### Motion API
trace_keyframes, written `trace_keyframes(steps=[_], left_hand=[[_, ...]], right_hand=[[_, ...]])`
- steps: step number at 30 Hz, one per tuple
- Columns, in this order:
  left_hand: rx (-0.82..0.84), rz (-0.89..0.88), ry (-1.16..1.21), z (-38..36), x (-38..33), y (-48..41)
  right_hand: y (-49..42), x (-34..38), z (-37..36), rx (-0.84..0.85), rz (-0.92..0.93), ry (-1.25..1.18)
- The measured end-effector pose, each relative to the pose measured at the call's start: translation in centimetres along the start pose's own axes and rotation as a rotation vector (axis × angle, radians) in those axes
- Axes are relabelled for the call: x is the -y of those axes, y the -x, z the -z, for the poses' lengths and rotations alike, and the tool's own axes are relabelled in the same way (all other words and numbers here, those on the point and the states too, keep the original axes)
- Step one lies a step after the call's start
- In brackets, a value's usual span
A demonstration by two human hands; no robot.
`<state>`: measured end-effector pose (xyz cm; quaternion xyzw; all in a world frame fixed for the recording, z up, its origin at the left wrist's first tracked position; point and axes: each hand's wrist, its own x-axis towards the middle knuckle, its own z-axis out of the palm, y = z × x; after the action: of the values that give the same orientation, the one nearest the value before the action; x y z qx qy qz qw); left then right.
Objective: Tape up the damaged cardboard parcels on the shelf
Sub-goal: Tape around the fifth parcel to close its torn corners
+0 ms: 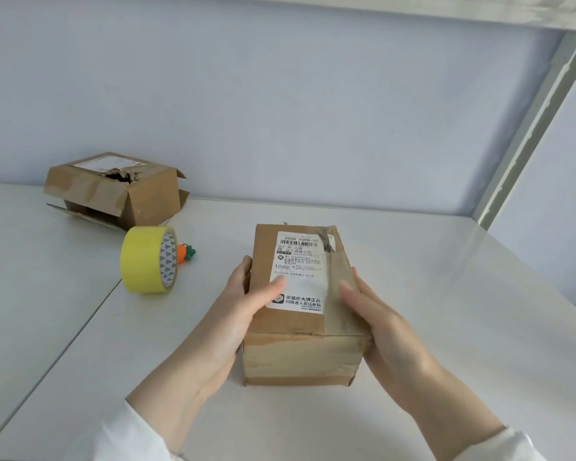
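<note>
Now your left hand (243,304) and right hand (383,317) clasp the creased brown cardboard box (300,354) with its white label, thumbs on top, near the centre of the smooth white shelf (446,294). Left stands the glossy yellow tape roll (143,261); far left, a torn cardboard parcel (113,191), seemingly holed on top.

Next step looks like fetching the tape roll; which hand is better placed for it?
Left. The yellow tape roll stands on the shelf left of the parcel, nearer the left hand; the right hand would have to cross over the parcel.
</note>
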<state>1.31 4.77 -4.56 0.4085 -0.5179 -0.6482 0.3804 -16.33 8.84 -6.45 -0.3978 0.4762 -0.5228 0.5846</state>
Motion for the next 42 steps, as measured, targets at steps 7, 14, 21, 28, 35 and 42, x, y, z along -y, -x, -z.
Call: trace_keyframes(steps=[7, 14, 21, 28, 35, 42], left_hand=[[-0.001, 0.034, -0.015, -0.1, -0.1, 0.0], [-0.129, -0.060, -0.372, 0.6, -3.8, -2.4], [0.042, -0.173, -0.826, -1.1, -8.0, -10.7], [0.133, -0.143, -1.019, -1.5, -6.7, -13.6], [0.072, -0.172, -0.929, -1.6, -5.3, -14.3], [-0.203, -0.416, -0.728, -0.5, -5.7, -9.8]], right_hand=[[-0.1, 0.4, 0.5, 0.047, -0.004, 0.079], [-1.9, 2.5, 1.7, -0.030, 0.007, 0.083], [-6.4, 5.4, 0.3, -0.200, 0.061, 0.143], [-9.2, 5.0, 0.5, -0.176, -0.013, 0.282], [-9.7, 4.3, 0.1, -0.245, 0.008, 0.333], [-7.7, 3.3, 2.2, -0.157, -0.042, 0.179]])
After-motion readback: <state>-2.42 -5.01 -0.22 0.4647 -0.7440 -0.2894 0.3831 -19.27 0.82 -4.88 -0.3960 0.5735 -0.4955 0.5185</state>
